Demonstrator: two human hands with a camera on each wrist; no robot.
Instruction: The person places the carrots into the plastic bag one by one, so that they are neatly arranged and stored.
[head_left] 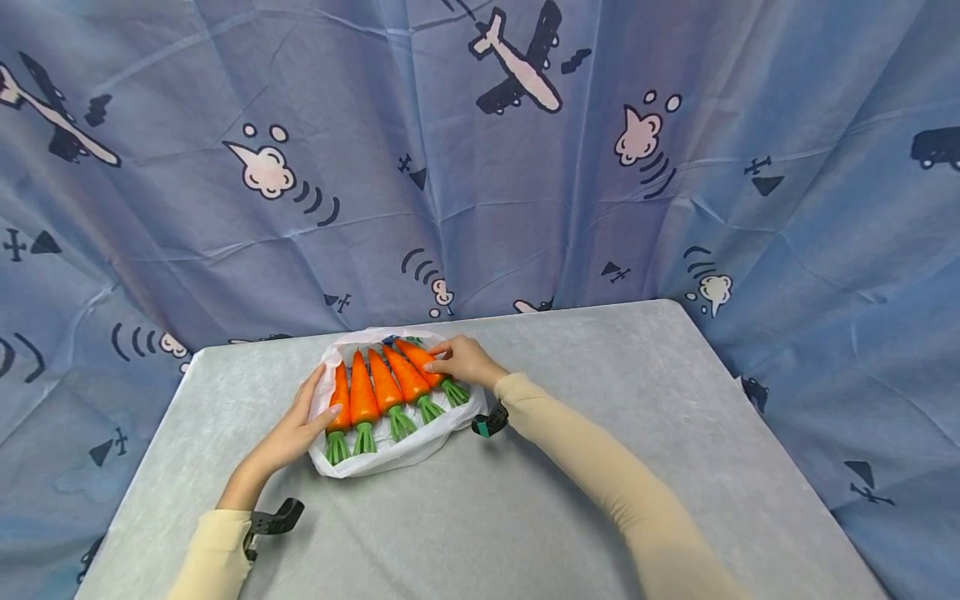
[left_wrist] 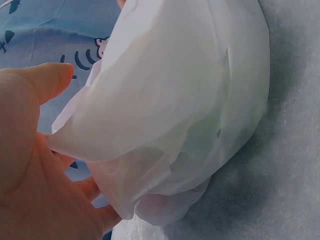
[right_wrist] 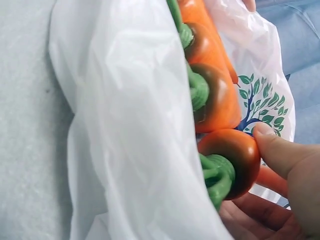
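Several smooth orange carrots [head_left: 363, 397] with green tops lie side by side in a white plastic bag [head_left: 405, 457], tips to the back, tops to the front. A blue and green tree print [right_wrist: 265, 100] shows inside the bag in the right wrist view. At the right end, my right hand [head_left: 467, 362] pinches the last carrot [right_wrist: 231, 162], its thumb on one side and fingers beneath. My left hand [head_left: 303, 425] is at the bag's left side, fingers against the outside, thumb stretched over the leftmost carrot [head_left: 339, 398] in the head view.
The bag stands near the back edge of a pale grey table [head_left: 600, 375]. Behind the table hangs a blue curtain [head_left: 487, 183] printed with planes and clouds. A dark strap device [head_left: 276, 518] is worn on my left wrist, another [head_left: 491, 420] on my right.
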